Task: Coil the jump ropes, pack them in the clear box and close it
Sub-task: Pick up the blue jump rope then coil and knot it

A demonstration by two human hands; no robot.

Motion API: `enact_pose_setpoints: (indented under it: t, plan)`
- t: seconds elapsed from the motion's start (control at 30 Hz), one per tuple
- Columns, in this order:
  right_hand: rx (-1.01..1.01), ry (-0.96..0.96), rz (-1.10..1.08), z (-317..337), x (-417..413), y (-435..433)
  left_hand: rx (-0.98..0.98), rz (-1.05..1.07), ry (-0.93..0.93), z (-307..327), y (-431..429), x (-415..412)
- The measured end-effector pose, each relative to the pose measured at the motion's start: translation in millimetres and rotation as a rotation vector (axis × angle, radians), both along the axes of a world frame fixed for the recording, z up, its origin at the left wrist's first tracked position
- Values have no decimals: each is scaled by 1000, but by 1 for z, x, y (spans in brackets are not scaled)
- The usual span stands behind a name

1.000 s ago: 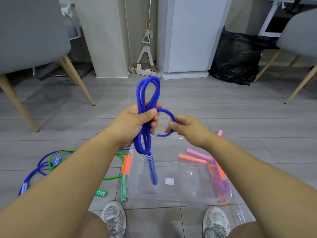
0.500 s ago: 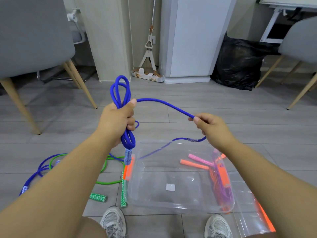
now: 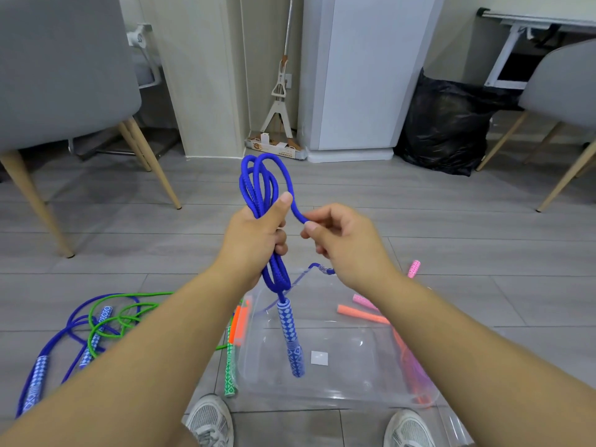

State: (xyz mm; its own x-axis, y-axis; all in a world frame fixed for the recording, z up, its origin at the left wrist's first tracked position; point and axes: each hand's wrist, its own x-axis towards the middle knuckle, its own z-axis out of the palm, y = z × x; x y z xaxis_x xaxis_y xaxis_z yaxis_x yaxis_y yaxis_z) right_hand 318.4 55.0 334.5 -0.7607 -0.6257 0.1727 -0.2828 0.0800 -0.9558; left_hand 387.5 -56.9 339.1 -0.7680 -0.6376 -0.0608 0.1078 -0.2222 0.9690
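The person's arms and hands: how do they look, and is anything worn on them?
Both forearms are bare to the frame's edge; no sleeve shows. The left hand and the right hand carry no glove, ring or watch that can be seen. The fingernails are short and plain.

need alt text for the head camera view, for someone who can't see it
A person's left hand grips a bundle of blue jump rope loops, one patterned handle dangling over an open clear box on the floor, while the right hand pinches the rope's free length. More ropes, blue and green, lie loose on the floor at left.
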Motion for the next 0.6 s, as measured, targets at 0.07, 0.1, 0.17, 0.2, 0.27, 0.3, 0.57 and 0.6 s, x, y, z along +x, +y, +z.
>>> enact_pose_setpoints:
  t: [0.07,0.1,0.17,0.2,0.27,0.3,0.57,0.6]
  plan:
    - [9,32,39,0,5,1,-7,23,-7,0,0,-1]
    - [19,49,51,0,7,1,-10,20,-6,0,0,0]
    - [48,69,65,0,9,4,-25,3,-9,-1,-1,0]
    - [62,75,70,0,10,5,-37,-5,-22,-1,-1,0]
    - [89,85,81,-1,9,6,-60,-13,-57,-1,-3,0]
    - [102,91,87,-2,8,6,-73,-12,-74,0,-3,0]
    - [345,177,60,-27,-29,33,-7,87,-6,4,-14,4]
    - [361,168,56,-31,-34,38,11,111,15,5,-18,5]
